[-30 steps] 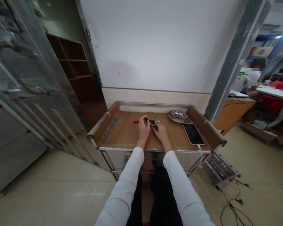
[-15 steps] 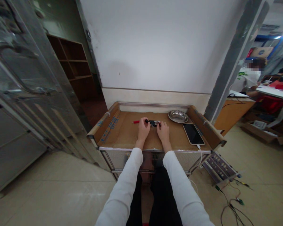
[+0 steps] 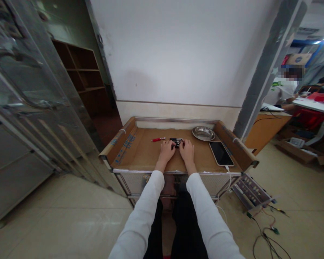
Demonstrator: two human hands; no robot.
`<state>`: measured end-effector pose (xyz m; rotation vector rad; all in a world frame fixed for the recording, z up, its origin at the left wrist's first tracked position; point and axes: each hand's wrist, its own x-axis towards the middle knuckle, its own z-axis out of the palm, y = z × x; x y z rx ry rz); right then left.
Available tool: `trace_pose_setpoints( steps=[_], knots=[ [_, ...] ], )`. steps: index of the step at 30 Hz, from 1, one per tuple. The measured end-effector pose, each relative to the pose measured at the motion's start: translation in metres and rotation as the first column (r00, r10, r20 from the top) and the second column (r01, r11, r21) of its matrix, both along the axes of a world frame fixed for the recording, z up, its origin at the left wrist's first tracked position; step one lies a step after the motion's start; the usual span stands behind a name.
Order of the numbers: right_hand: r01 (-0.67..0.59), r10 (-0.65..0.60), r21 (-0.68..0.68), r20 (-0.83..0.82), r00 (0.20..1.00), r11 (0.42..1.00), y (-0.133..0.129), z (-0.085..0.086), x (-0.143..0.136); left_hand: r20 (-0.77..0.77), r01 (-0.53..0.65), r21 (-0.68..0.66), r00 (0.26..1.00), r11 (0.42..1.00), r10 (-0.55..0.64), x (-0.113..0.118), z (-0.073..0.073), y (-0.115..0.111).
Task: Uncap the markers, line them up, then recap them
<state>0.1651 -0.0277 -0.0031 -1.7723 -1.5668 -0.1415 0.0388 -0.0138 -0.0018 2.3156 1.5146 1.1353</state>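
Several black pens (image 3: pixel 176 140) with shiny metallic parts lie side by side on the cardboard, between my two hands. My left hand (image 3: pixel 166 151) has its fingers curled against their left ends. On the other side, my right hand (image 3: pixel 187 149) closes its fingers on their right ends. My fingers partly cover the pens, so their exact number is hidden. A red pen (image 3: pixel 158 139) with a pale tip rests alone, just beyond and left of my left hand.
A round metal dish (image 3: pixel 203 133) stands at the back right of the cardboard-lined cart top (image 3: pixel 143 154). Nearer, a phone (image 3: pixel 221 153) lies with a white cable (image 3: pixel 229 178) hanging over the front edge. A white wall rises behind; a person (image 3: pixel 283 86) sits far right.
My left hand has moved right and slightly toward me, from the left end of an upper black pen to the group's near left side. The red pen is now fully uncovered.
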Motion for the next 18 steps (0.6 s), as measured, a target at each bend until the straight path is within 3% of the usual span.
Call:
trace_pose_setpoints(
  steps=[11,18],
  knots=[
    [-0.079,0.081,-0.046,0.036,0.996,0.996,0.0,-0.004,0.0,0.079,-0.003,-0.003,0.997,1.0,0.003,0.001,-0.014,0.014],
    [-0.143,0.149,-0.085,0.067,0.987,0.986,-0.002,-0.005,0.0,0.097,-0.011,-0.002,0.995,1.0,0.011,0.003,-0.012,0.018]
  ],
)
